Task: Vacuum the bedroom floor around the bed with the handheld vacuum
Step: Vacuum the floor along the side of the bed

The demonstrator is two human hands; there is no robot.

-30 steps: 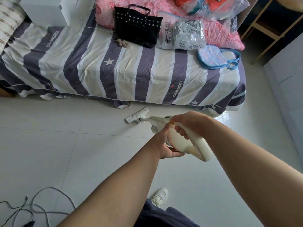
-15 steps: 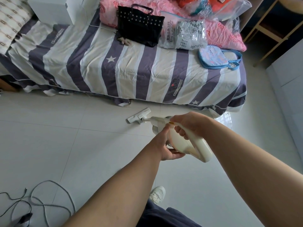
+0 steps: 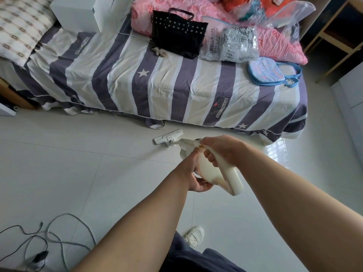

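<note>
Head view: at frame centre we grip the handle of the cream handheld vacuum (image 3: 210,170) with our right hand (image 3: 223,150), fingers wrapped round it, while our left hand (image 3: 191,173) clasps its body from below. Its floor nozzle (image 3: 168,137) rests on the white tiled floor (image 3: 78,163), just beside the hanging edge of the striped bed (image 3: 176,91) across the upper frame. A black handbag (image 3: 178,36) sits on the bed.

Your right grip (image 3: 223,152) curls round the handle of the handheld vacuum (image 3: 232,180), your left grip (image 3: 193,174) cups its body, and its floor head (image 3: 168,137) sits on the floor (image 3: 88,163) beside the bed (image 3: 176,91).
</note>
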